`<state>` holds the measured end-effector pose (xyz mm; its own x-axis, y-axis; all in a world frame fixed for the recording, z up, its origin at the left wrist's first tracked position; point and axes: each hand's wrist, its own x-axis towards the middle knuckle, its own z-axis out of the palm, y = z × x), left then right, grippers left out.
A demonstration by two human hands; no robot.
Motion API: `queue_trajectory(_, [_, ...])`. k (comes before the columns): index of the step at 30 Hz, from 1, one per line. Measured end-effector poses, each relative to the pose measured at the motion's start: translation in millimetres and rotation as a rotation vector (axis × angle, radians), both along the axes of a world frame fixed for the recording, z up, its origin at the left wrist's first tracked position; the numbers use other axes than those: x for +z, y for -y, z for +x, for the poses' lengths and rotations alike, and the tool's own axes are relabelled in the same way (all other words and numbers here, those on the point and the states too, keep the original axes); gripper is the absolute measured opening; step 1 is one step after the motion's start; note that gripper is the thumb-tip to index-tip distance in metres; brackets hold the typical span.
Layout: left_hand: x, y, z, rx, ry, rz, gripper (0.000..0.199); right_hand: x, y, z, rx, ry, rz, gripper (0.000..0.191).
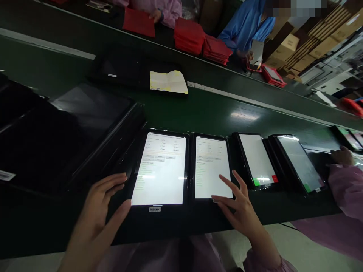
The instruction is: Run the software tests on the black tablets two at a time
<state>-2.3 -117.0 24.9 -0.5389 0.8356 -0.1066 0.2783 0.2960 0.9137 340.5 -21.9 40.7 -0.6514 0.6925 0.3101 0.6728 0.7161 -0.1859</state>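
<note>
Two lit tablets lie side by side in front of me, the left tablet [163, 173] and the right tablet [212, 170], both showing white screens with rows of text and grey buttons. My left hand [102, 211] is at the lower left corner of the left tablet, fingers apart, thumb near its edge, holding nothing. Over the lower right part of the right tablet is my right hand [238, 204], its fingers spread and empty; whether a fingertip touches the screen is unclear. A barcode label [154, 209] sits below the left screen.
Dark tablets [93, 105] are stacked at the left. Behind them lies a yellow-edged paper [169, 81]. Two white-screened tablets [258, 158] [299, 162] stand to the right, near another person's hand [342, 156]. Across the bench are red pouches [188, 36] and people's hands.
</note>
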Motion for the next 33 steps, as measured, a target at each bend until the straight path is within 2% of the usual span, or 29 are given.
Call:
queue_trajectory(3, [-7.4, -4, 3, 0.012, 0.058, -0.136, 0.064, -6.7, -9, 2, -0.094, -0.056, 0.101, 0.026])
queue_trajectory(5, [-14.9, -5, 2, -0.017, 0.078, -0.17, 0.072, -7.9, -16, 0, -0.101, -0.097, 0.13, 0.027])
queue_trajectory(8, [-23.6, -4, -2, -0.114, 0.065, -0.186, 0.088, -6.0, -20, -5, -0.031, -0.137, 0.112, 0.023])
queue_trajectory(11, [-24.7, -1, -2, -0.177, -0.02, -0.254, 0.098, -3.8, -16, -11, 0.042, -0.171, 0.07, 0.021])
queue_trajectory(18, [-30.3, 2, -5, -0.29, -0.138, -0.3, 0.109, 1.9, -4, -13, 0.092, -0.194, 0.01, 0.028])
queue_trajectory(28, [-39.3, 4, -4, -0.372, -0.314, -0.265, 0.109, 3.3, -8, -15, 0.109, -0.254, -0.01, 0.029])
queue_trajectory(31, [-42.1, 1, -4, -0.379, -0.35, -0.246, 0.113, 4.8, -6, -15, 0.113, -0.289, -0.014, 0.03])
queue_trajectory(33, [-43.6, -4, -6, -0.332, -0.342, -0.242, 0.109, 6.5, -5, -14, 0.115, -0.3, -0.013, 0.029])
